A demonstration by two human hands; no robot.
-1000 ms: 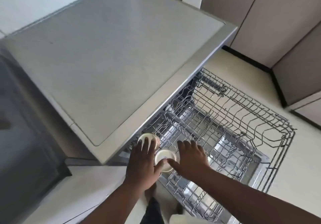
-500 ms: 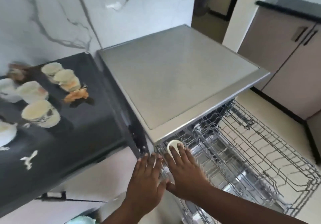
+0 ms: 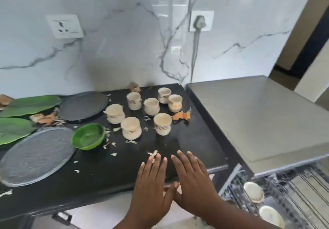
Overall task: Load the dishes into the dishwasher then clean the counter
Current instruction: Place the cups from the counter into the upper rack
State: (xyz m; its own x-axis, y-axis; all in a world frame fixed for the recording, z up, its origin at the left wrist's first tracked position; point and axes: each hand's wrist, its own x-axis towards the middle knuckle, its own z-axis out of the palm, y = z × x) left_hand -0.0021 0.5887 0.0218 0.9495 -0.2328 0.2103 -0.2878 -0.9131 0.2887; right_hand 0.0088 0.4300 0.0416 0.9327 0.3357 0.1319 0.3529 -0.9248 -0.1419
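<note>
Several cream cups stand upright on the black counter (image 3: 99,173), the nearest cup (image 3: 162,123) just beyond my fingers. My left hand (image 3: 151,186) and my right hand (image 3: 193,180) hover side by side over the counter's front edge, both flat, fingers apart, holding nothing. A green bowl (image 3: 88,138), a clear glass plate (image 3: 35,155) and a dark plate (image 3: 83,105) lie to the left. Two cream cups (image 3: 253,192) sit in the pulled-out dishwasher rack (image 3: 293,193) at lower right.
Food scraps and peels (image 3: 181,116) are scattered over the counter. Green leaf-shaped plates (image 3: 30,105) lie at the far left. The dishwasher's grey top (image 3: 258,118) adjoins the counter on the right. A marble wall with two sockets rises behind.
My view has swung from the dishwasher rack to the counter. Both hands left the cups in the rack and now hover empty above the counter's front edge.
</note>
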